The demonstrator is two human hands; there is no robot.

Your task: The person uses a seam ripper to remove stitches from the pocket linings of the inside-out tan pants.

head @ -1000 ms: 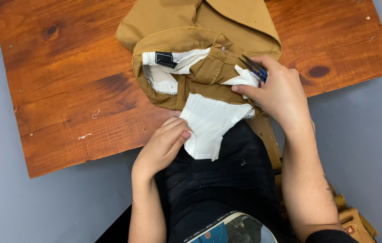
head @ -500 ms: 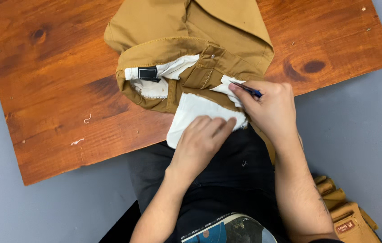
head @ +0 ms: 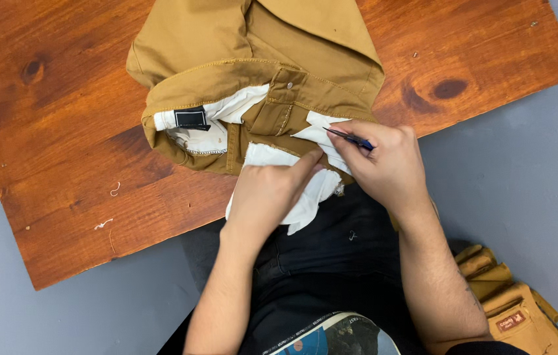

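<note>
Wooden desk over a grey floor carries tan trousers, waistband turned out. Left hand presses its fingers flat on the white pocket lining; right hand pinches a small blue tool at the lining's edge. Keeping the lining taut and the tip shallow seems wise.

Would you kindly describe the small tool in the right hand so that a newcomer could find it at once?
Start at the wooden board and the tan trousers lying on it. At their opened waistband, the right hand pinches a slim dark-blue tool against the white pocket lining. It is the only thin, dark, pointed thing there.
</note>
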